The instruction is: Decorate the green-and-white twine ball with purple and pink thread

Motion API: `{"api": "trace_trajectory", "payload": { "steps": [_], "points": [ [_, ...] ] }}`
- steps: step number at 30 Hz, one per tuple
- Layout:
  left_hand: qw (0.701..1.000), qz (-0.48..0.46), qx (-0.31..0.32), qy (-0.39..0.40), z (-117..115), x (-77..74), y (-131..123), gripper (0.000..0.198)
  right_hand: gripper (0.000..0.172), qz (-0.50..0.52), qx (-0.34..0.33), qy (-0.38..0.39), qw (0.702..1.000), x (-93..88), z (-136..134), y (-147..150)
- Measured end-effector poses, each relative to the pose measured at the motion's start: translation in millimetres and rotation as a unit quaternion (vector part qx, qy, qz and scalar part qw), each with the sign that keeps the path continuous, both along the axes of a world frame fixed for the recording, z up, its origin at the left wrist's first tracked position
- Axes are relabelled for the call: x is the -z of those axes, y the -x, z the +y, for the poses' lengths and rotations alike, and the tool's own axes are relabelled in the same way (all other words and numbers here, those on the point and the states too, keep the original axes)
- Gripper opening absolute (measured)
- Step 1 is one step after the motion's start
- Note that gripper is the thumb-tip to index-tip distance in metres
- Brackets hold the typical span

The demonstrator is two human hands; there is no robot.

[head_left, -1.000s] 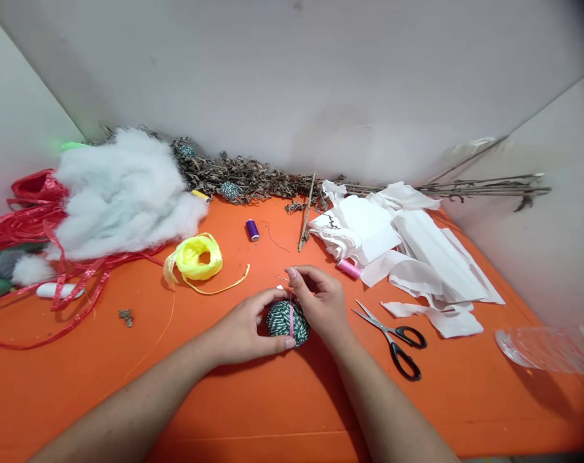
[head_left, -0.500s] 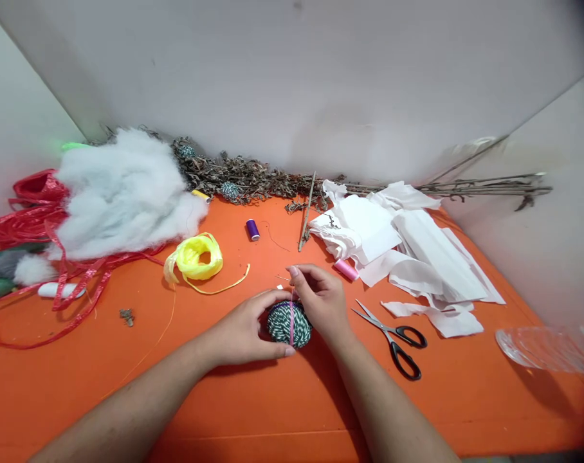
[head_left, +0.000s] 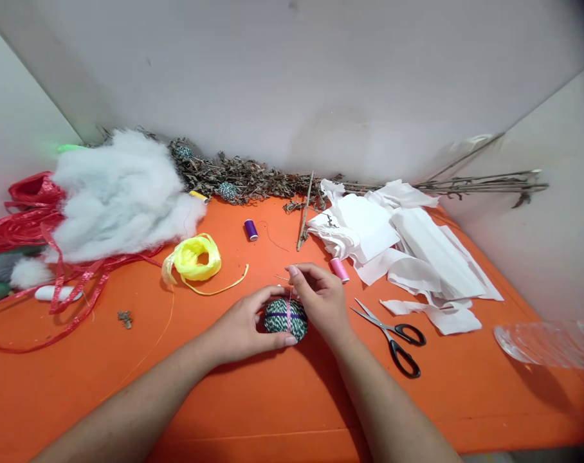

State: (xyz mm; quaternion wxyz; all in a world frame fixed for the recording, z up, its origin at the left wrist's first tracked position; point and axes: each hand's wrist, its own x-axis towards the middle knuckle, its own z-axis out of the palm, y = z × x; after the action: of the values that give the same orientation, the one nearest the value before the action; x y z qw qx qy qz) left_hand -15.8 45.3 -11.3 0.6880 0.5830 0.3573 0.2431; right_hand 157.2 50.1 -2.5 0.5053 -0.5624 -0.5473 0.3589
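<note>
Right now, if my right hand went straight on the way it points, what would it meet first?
Past the needle at its fingertips, the right hand would probably meet the purple thread spool first, though depth is unclear and it may pass just beside it.

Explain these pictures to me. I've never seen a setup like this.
There is no machine here. These are a person's own bare hands, filmed by a camera worn on their head, looking forward and down. The left hand holds a ball wound in green-and-white cord, crossed by pink and purple thread. The right hand pinches something too fine to make out just above it. On the orange surface lie a pink thread spool, a purple thread spool, black-handled scissors, white fabric strips, a yellow ribbon and a red ribbon. White stuffing and dried twigs lie along the back.
</note>
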Motion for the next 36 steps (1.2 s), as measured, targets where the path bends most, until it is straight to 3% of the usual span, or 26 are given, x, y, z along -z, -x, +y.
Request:
{"api": "trace_trajectory", "payload": {
  "steps": [4,8,13,18,24,30,33,36],
  "points": [
    [0.999,0.010,0.011,-0.034,0.7,-1.6,-0.5,0.061,0.027,0.067,-0.026,0.041,0.997,-1.0,1.1,-0.6],
    [1.000,0.004,0.021,-0.007,0.1,-0.5,-1.0,0.072,0.028,0.115,-0.034,0.059,0.991,-1.5,4.1,-1.6],
    [0.999,0.015,0.007,-0.033,-2.9,1.3,-0.5,0.076,0.029,0.151,-0.041,0.077,0.985,-2.7,7.3,-4.0],
    [0.997,0.019,0.026,-0.068,-2.5,-3.0,0.8,0.069,0.030,0.148,-0.041,0.085,0.984,-3.5,8.0,-3.8],
    [0.999,0.009,0.033,-0.041,-3.2,-6.6,0.7,0.068,0.034,0.145,-0.042,0.098,0.984,-3.2,8.9,-2.8],
    [1.000,-0.013,0.013,0.001,-6.2,-4.0,-1.1,0.090,0.033,0.148,-0.028,0.094,0.984,-0.4,9.1,-3.9],
    [1.000,-0.010,0.008,-0.020,-6.4,-4.2,-0.5,0.105,0.032,0.122,-0.016,0.078,0.989,2.4,9.6,-4.2],
    [0.999,-0.002,0.008,-0.048,-6.5,-4.8,1.0,0.102,0.032,0.107,-0.003,0.065,0.992,4.4,9.9,-4.3]
  ]
}}
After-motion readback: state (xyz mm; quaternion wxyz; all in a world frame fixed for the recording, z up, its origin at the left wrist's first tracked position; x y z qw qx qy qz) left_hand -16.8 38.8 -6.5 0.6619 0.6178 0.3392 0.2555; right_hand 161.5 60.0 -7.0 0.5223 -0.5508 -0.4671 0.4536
